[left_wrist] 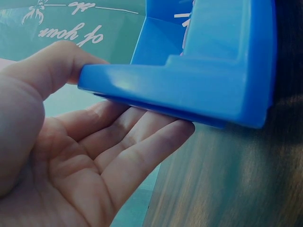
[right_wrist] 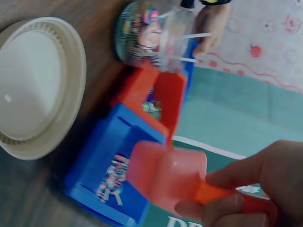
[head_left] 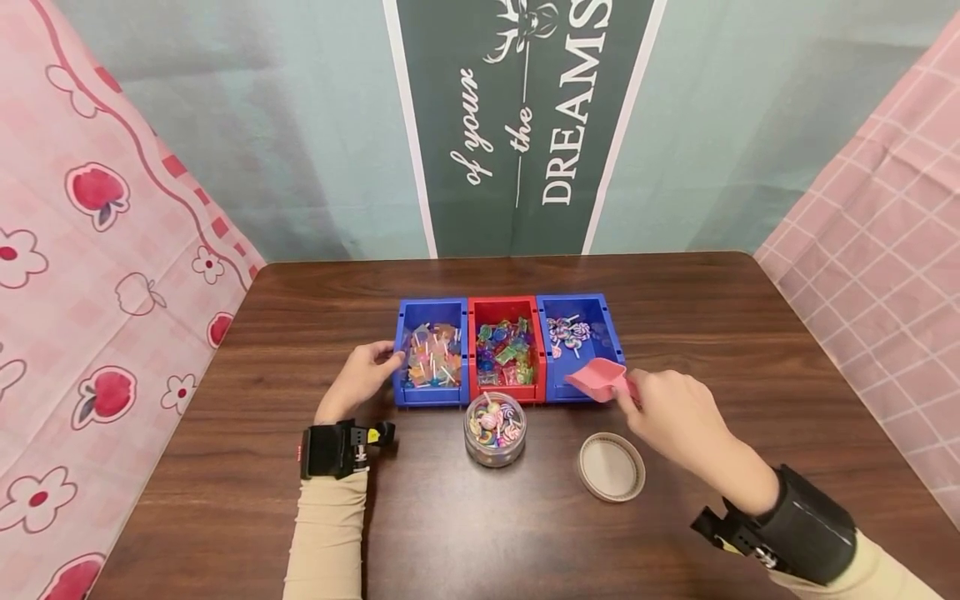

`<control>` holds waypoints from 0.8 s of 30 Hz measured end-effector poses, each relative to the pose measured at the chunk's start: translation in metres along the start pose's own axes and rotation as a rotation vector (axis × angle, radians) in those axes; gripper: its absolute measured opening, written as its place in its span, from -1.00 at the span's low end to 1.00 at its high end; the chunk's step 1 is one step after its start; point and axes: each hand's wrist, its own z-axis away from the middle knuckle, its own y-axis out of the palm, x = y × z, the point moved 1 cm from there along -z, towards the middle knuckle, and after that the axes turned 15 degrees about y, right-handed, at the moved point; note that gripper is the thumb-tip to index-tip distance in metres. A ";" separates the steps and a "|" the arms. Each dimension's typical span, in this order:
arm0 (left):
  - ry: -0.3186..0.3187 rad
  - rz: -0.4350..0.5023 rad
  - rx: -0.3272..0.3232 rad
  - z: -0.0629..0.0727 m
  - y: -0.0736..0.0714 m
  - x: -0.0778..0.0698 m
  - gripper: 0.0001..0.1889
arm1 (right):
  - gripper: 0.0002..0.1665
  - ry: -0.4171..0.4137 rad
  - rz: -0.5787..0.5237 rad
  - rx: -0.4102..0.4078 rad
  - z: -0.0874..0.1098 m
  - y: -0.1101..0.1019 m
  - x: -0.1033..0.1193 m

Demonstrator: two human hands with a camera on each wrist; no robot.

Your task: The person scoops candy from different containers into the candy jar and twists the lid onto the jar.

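Note:
My right hand (head_left: pixel 671 417) grips the handle of a pink scoop (head_left: pixel 597 379), its blade over the front of the right blue bin (head_left: pixel 594 337); no candy shows in the blade. Small striped lollipops (head_left: pixel 573 333) lie toward the back of that bin. My left hand (head_left: pixel 362 377) holds the outer side of the left blue bin (head_left: pixel 432 397), thumb at the rim and fingers against the outside in the left wrist view. Before the middle red bin (head_left: pixel 510 393) stands an open clear jar (head_left: pixel 495 455) filled with swirl lollipops (head_left: pixel 498 421).
A round cream lid (head_left: pixel 609 468) lies on the brown wooden table (head_left: pixel 480 533), right of the jar. Pale lollipops (head_left: pixel 435 358) fill the left bin, and colourful wrapped candies (head_left: pixel 506 354) the red one. The three bins stand side by side; curtains hang behind and beside the table.

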 end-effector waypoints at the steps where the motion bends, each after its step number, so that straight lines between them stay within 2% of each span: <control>1: 0.001 -0.001 0.001 0.000 0.000 0.000 -0.57 | -0.59 0.020 0.001 0.007 -0.002 0.004 0.000; 9: -0.008 0.002 -0.003 0.000 0.000 0.001 -0.57 | -0.55 0.136 -0.018 0.040 -0.022 0.028 0.002; 17: -0.034 0.039 0.011 0.002 0.001 -0.001 -0.55 | -0.54 0.206 -0.004 0.095 -0.035 0.034 0.010; 24: -0.025 0.024 0.009 0.001 0.000 -0.001 -0.55 | -0.59 0.262 0.035 0.160 -0.048 0.040 0.016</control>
